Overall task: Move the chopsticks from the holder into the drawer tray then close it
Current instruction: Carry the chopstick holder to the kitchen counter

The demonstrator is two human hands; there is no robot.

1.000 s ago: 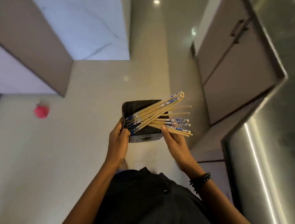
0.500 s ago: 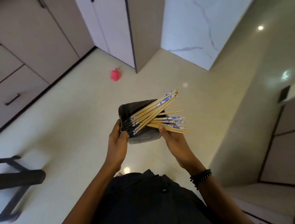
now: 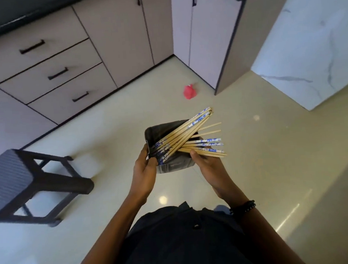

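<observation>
Overhead, a dark holder [image 3: 174, 166] is carried between both hands: the left hand [image 3: 145, 169] grips its left rim, the right hand [image 3: 210, 167] cups its right corner, thumb pinning the lowest chopsticks [image 3: 190, 133]. They fan out beyond the right hand (light, stiff, smooth, likely to slide and scatter). Probably best gathered as one bundle near mid-length. Closed drawers [image 3: 58, 73] lie ahead-left of the hands

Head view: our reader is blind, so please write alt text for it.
A person's left hand and right hand hold a dark holder of blue-printed wooden chopsticks, fanned rightward, above a pale floor. Closed drawers stand upper left, a dark stool at left, a small red object lies beyond.
</observation>
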